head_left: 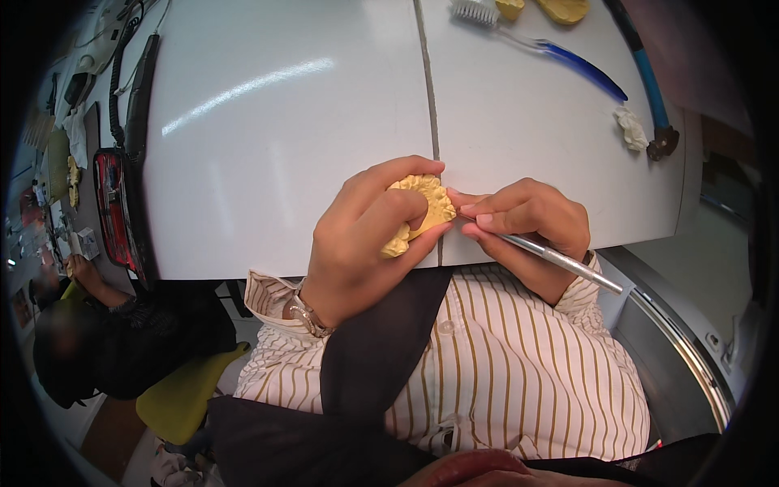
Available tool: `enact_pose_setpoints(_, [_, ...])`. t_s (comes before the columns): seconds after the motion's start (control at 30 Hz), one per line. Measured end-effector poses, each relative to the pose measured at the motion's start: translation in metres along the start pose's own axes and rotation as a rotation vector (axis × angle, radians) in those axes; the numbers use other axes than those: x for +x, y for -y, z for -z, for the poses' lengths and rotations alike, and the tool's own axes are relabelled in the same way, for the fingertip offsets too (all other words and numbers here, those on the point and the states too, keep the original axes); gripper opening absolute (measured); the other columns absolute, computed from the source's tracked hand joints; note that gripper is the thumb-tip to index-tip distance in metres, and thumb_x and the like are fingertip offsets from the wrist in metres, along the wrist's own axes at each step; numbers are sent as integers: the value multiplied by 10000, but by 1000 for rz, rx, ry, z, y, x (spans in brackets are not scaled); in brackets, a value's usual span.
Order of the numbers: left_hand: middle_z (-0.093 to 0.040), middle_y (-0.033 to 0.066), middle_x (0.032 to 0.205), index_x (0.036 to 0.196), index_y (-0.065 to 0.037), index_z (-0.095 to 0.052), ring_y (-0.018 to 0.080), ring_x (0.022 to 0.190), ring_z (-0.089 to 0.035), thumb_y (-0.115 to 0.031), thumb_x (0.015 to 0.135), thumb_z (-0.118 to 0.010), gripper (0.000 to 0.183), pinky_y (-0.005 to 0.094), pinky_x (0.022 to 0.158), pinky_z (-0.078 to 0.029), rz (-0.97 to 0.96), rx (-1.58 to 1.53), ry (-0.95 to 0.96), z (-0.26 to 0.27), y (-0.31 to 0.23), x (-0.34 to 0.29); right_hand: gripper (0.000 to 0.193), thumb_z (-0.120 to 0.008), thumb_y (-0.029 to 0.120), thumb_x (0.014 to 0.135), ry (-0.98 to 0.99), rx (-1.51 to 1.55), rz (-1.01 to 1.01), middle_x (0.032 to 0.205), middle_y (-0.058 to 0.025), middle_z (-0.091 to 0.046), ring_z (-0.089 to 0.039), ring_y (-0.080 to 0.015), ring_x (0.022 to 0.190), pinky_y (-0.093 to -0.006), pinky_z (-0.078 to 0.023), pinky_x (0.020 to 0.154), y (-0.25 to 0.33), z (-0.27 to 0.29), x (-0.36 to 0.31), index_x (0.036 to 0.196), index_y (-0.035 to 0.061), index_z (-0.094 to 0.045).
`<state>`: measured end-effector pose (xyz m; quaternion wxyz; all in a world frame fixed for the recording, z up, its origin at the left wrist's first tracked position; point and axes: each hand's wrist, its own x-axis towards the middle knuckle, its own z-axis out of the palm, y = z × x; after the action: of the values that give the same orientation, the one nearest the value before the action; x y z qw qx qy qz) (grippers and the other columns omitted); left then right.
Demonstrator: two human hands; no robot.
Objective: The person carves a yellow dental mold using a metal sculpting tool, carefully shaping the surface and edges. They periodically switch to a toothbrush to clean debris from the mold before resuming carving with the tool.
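A yellow dental plaster cast (439,204) with an arch of teeth is held in my left hand (357,223), its fingers and thumb closed round the cast near the table's front edge. My right hand (531,227) pinches a slim silver carving instrument (560,258) like a pen, its handle slanting down to the right. The instrument's working tip is at the right side of the cast, partly hidden by my fingertips, so I cannot tell whether it touches the plaster.
A white table (292,138) has a dark seam across it. Far right lie a blue-handled brush (560,58), yellow plaster pieces (564,10), a crumpled tissue (630,128) and a hammer (647,81). Leftward are a black-and-red case (118,207), a corded handpiece (143,97) and a seated person (122,349).
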<state>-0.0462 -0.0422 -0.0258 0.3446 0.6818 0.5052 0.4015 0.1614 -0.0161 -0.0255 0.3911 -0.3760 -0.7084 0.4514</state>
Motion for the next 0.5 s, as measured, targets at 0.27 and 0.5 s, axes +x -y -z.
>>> enact_pose_setpoints(0.27, [-660, 246, 1189, 839, -66, -435, 278, 1041, -696, 20, 759, -828, 410, 325, 803, -572, -73, 56, 65, 4, 1, 5, 182, -824, -2, 767, 26, 1, 7, 841, -99, -716, -730, -202, 784, -293, -604, 662, 0, 2, 3, 867, 40, -677])
enact_pose_setpoints(0.5, [-667, 154, 1184, 837, -52, -548, 306, 1016, -662, -19, 726, -829, 303, 359, 805, -552, -11, -26, 24, 3, 0, 3, 236, -778, -119, 762, 158, -82, 35, 915, -138, -690, -739, -280, 942, -383, -629, 867, 7, 9, 5, 890, 16, -634])
